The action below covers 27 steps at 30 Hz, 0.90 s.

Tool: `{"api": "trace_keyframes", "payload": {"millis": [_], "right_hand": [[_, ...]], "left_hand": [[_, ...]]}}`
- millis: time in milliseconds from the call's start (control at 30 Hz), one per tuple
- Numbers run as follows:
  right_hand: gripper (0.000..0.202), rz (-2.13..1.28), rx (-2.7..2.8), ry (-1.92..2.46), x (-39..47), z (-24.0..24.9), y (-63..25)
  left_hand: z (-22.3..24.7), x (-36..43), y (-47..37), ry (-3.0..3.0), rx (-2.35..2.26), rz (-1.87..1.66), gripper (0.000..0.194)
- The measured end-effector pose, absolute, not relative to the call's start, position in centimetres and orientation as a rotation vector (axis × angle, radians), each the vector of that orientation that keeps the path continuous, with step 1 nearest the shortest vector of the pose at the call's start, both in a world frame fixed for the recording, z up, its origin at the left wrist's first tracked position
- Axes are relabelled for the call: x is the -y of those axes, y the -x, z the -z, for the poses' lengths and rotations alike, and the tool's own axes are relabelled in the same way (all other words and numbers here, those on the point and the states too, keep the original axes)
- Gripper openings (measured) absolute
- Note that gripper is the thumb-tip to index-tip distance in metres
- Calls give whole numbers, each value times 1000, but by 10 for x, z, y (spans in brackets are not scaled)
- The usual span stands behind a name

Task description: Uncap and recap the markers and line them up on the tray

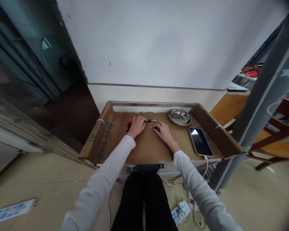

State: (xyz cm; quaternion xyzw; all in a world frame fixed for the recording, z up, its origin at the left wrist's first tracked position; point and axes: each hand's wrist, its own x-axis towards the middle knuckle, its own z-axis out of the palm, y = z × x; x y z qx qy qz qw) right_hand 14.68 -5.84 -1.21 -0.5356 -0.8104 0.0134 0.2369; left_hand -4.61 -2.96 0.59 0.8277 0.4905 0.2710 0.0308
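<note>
My left hand (pixel 137 126) is closed, its fingertips at the dark end of a slim black-and-silver pen-like piece (pixel 151 120) that points right. Red and black small items (pixel 129 124) show from beneath and beside its left edge; most of them is hidden by the hand. To the right, my right hand (pixel 163 132) pinches a short thin dark piece with a pale tip (pixel 152 128), held low over the cardboard. What kind of part it is, I cannot make out. Both wrists rest near the cardboard-lined tabletop (pixel 148 152).
A round steel bowl (pixel 180 117) stands at the back right. A phone (pixel 200 141) with a white cable lies at the right front. Folded cardboard walls (pixel 216 134) edge the sides. A grey metal post (pixel 257 93) rises at the right; power strips (pixel 13 211) lie on the floor.
</note>
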Motion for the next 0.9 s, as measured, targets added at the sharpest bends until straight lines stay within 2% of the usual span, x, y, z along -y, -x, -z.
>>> {"api": "trace_keyframes", "payload": {"millis": [233, 433, 667, 900], "right_hand": [[17, -8, 2223, 1485, 42, 12, -138], [18, -5, 2225, 1510, 29, 7, -138], [34, 52, 2070, 1504, 14, 14, -141], [27, -73, 1983, 1637, 7, 26, -139]], "left_hand": [[-2, 35, 35, -2657, -1438, -806, 14], [3, 23, 31, -2683, -1558, -715, 8], [-2, 14, 24, -2646, -1755, -745, 18], [-11, 34, 35, -2440, -1917, -912, 24]]}}
